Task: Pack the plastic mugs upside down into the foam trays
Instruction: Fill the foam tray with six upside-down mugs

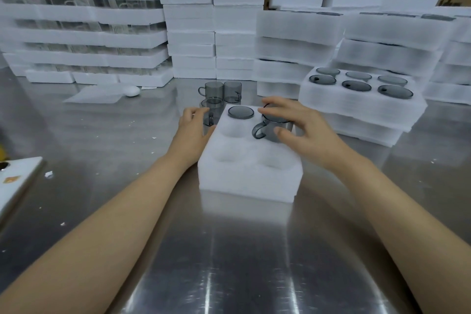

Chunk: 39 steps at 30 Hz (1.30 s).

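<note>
A white foam tray (pixel 248 178) with several round pockets lies on the steel table in front of me. One smoky grey mug (pixel 240 112) sits upside down in its far left pocket. My right hand (pixel 298 125) grips a second grey mug (pixel 270 130) upside down over the far right pocket, its handle pointing left. My left hand (pixel 193 125) holds a third grey mug (pixel 211 112) standing beside the tray's far left corner. Two more mugs (pixel 220 90) stand upright just behind.
A filled foam tray (pixel 356 99) tops a short stack at the right. Tall stacks of foam trays (pixel 188 18) wall the back of the table. A white egg-shaped object (pixel 131 91) and a thin foam sheet lie at the left. A white board (pixel 17 181) pokes in at the left edge.
</note>
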### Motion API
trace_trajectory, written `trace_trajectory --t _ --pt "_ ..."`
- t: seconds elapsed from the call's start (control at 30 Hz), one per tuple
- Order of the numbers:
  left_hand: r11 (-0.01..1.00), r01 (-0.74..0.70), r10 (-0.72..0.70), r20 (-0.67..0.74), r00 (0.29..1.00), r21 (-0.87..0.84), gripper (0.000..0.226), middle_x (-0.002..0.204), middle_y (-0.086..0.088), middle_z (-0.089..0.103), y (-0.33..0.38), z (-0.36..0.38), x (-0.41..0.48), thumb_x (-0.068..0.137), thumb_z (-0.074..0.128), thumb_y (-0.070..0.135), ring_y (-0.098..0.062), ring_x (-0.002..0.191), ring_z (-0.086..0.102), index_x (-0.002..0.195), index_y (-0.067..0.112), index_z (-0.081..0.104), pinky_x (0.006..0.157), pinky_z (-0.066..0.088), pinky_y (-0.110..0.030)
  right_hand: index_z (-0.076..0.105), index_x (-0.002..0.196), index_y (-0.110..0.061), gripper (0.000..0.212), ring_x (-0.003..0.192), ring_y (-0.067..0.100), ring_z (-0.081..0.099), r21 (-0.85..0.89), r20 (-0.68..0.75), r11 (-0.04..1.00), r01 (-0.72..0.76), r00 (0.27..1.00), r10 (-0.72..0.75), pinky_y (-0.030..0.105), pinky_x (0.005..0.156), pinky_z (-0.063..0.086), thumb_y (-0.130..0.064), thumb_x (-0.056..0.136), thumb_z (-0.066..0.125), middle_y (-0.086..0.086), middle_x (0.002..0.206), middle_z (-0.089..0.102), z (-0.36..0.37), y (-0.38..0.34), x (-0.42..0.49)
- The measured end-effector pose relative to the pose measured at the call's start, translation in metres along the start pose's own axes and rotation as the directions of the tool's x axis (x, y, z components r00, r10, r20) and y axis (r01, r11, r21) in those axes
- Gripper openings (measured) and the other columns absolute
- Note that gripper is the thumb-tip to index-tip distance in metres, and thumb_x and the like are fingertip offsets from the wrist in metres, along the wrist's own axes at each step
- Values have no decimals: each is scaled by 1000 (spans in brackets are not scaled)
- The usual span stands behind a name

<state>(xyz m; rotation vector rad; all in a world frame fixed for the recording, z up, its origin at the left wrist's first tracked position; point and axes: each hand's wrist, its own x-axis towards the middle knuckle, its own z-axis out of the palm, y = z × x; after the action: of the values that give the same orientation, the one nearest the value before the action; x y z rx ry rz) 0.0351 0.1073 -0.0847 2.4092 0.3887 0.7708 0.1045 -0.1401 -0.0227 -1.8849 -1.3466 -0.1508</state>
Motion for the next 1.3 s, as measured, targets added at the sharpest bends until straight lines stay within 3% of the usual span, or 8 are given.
trace_trajectory --t 0.13,0.2,0.37,0.57,0.8,0.9,1.0,1.3 --pt "1000 -12 12 55 998 6 50 139 -10 36 -3 1 0 93 53 28 -26 132 36 139 11 42 106 33 -32 59 129 -22 48 134 14 38 -106 21 992 71 997 -70 32 111 31 5 89 53 -5 142 47 0 5 -1" --pt "987 103 -93 86 992 -121 52 141 -12 39 2 0 3 90 44 40 -28 130 38 134 14 48 108 36 -41 59 130 -22 47 133 15 39 -117 30 990 83 996 -80 34 111 31 3 90 54 -5 143 47 0 7 -1" --pt "894 288 -281 72 957 -342 12 118 12 52 3 5 11 94 42 43 -10 116 49 94 39 54 89 37 -29 61 127 -21 39 125 20 46 -122 46 989 77 996 -72 37 107 35 -6 91 62 -5 140 49 -2 6 0" --pt "903 268 -263 61 963 -336 12 116 16 47 1 9 13 95 38 48 -1 105 48 95 43 49 87 32 -28 62 121 -28 43 118 17 52 41 86 999 2 996 -5 31 105 38 -2 86 66 -11 132 53 -9 1 2" --pt "907 258 -266 21 964 -333 33 120 14 44 -1 9 12 92 35 60 12 91 44 113 36 46 70 32 -19 67 117 -29 38 110 22 57 -2 24 1000 11 1000 -11 41 100 41 -9 85 70 -10 122 60 -6 3 3" --pt "836 325 -344 39 938 -442 26 128 8 45 -1 10 14 94 34 60 -4 106 51 110 41 43 85 39 -28 68 115 -30 41 108 27 56 126 56 992 -28 998 21 39 101 39 -5 84 69 -3 118 62 -9 4 4" --pt "841 330 -371 -15 928 -429 49 142 -5 43 1 11 19 100 30 52 -24 130 42 136 22 40 101 34 -33 68 114 -33 41 110 24 56 164 79 985 -48 996 35 36 100 38 -7 83 68 -9 120 62 -9 7 6" --pt "926 227 -227 36 973 -303 53 156 2 28 0 9 20 100 32 52 -21 143 23 148 29 32 114 20 -33 67 107 -41 39 118 9 55 218 174 956 -198 971 161 13 98 36 -7 88 64 -28 114 63 -3 8 10"
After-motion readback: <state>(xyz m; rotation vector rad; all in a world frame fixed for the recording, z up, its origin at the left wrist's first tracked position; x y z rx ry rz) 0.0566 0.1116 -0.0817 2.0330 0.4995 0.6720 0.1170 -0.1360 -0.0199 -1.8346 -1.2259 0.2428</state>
